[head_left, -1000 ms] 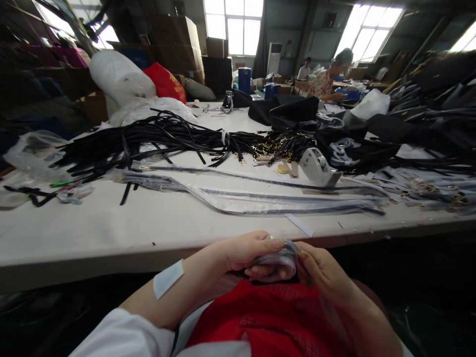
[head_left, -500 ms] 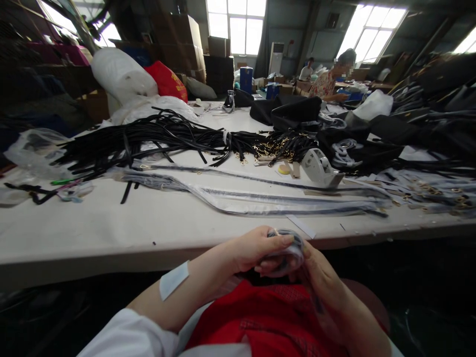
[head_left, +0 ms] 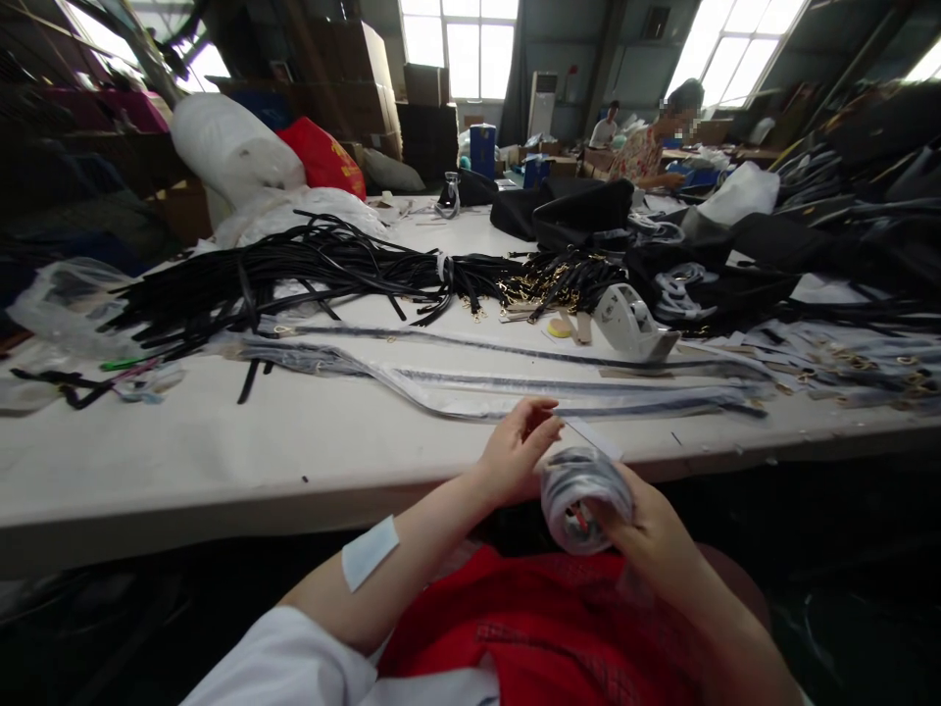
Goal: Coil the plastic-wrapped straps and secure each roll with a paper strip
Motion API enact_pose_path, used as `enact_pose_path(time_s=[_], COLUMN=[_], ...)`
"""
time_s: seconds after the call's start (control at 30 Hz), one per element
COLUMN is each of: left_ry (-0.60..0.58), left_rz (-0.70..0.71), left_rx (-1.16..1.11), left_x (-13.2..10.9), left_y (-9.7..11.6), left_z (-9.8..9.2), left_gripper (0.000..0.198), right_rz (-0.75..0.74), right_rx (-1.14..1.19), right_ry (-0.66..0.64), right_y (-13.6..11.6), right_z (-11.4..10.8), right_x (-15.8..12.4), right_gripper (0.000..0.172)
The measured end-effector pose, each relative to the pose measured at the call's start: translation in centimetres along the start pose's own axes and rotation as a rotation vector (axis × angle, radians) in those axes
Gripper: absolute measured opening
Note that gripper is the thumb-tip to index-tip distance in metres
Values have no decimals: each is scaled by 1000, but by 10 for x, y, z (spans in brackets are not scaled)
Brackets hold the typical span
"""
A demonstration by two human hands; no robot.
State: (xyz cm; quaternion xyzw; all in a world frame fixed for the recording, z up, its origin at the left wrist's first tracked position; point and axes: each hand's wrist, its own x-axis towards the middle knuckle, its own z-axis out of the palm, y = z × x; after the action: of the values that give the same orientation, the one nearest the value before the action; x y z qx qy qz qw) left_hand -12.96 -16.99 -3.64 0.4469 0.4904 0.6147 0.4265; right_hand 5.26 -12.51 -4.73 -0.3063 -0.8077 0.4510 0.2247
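My right hand grips a rolled-up strap in clear plastic film, a thick ring held in front of my red apron, just off the table edge. Its thumb goes into the ring's hollow. My left hand is off the roll, a little to its left and above, with loosely bent fingers and a gap to the thumb; nothing shows in it. Beyond the hands, plastic-wrapped straps stretch across the white table. A white paper strip lies behind the roll.
A tape dispenser and a yellow tape roll stand farther back. A bundle of black straps with gold clasps spans the table. Wrapped straps pile at the right. Another person works at the far side.
My left hand has let go of the rolled strap and moved up and away from it. The roll, in my right hand, has turned so its round opening faces me.
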Motion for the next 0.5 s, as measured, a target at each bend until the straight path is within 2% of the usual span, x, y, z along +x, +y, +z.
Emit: enact_pose_path(time_s=[0.03,0.07,0.13,0.17,0.2,0.23,0.33,0.5], left_ry=[-96,-245,-525,-597,-614,-589,-419,-110], left_rz=[72,113,125,114,105,101,120,82], left_rx=[165,323,557,623,659,677,668,396], left_x=[1,2,2,2,1,0,-3,-4], left_y=[3,6,14,17,19,20,20,11], left_z=[-4,-7,-9,-8,-7,-6,-2,2], left_gripper=[56,55,51,49,48,47,41,25], right_rz=[26,58,102,105,99,86,60,56], right_rx=[-84,-166,-280,-290,-271,-233,-143,-42], right_ry=[-107,-186,-241,-233,-220,-204,-140,-86], right_y=[0,0,-2,-3,-4,-6,-7,-2], right_z=[-5,-8,-12,-12,-11,-11,-10,-8], right_x=[1,2,5,7,8,9,13,15], right_gripper=[30,25,17,17,17,18,21,28])
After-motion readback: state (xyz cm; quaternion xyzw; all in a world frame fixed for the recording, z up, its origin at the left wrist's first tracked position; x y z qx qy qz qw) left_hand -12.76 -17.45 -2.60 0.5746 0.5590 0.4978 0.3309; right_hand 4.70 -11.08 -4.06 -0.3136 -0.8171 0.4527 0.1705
